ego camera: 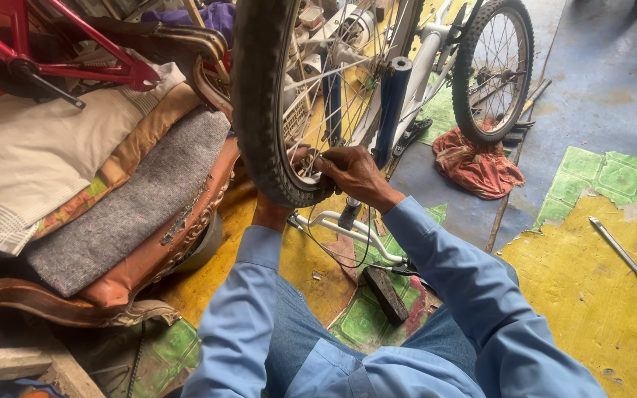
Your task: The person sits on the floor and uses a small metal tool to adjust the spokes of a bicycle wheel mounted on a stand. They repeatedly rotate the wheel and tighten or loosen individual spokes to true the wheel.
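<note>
I sit low on the floor (591,295) with the bike upside down in front of me, so the wheel (274,110) hangs free and I can get at it. The wheel is right before my face, close to the left of the floor's middle.

My right hand (352,173) is up at the bottom of the wheel, inside the rim. Its grip is pinched on something small near the spokes (326,96). It is too tiny for me to say what it is. My left hand (270,214) is down under the tire (256,88). The tire hides most of it, so I cannot tell if its grip is closed or loose. It looks like it props the wheel so it does not spin while my other hand works.

A blue fork leg (392,103) stands just behind my right hand. A white frame tube (348,228) lies on the floor under my arms, with a dark block (386,295) beside it.

A second wheel (492,66) stands farther back, and a red rag (477,166) lies bunched at its foot. A metal tool (619,250) lies well apart on the yellow floor at the right. Old cushions (112,184) are piled at the left, with a red frame (53,51) resting on top of them.
</note>
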